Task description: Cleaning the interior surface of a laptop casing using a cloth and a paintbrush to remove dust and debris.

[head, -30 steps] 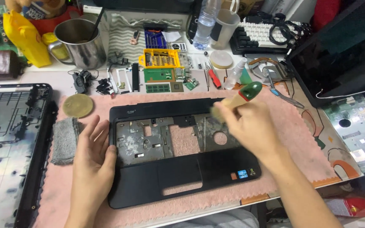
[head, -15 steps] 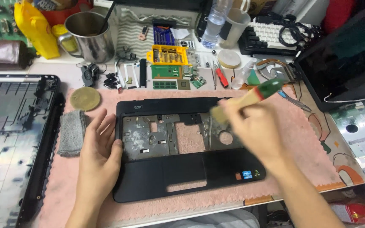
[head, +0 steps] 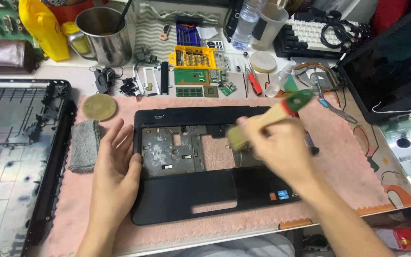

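A black laptop palm-rest cover (head: 205,190) with its keyboard removed lies on a pink cloth (head: 348,166). My left hand (head: 115,176) lies flat with spread fingers against the cover's left edge. My right hand (head: 281,152) grips a small paintbrush (head: 267,119) with a wooden handle and a green and red end. Its bristles touch the bare metal tray in the cover's upper middle.
A black laptop bottom case (head: 20,157) lies at the left. A grey cloth pad (head: 84,145) and a round disc (head: 99,106) sit beside the cover. Behind are a steel mug (head: 102,33), a yellow bit set (head: 193,58), circuit boards, screwdrivers, a bottle and a keyboard. A dark laptop screen (head: 396,62) stands at the right.
My right hand has swept the brush leftward and back across the cover's open tray. The left hand stays pressed on the left edge. The camera view shifted slightly.
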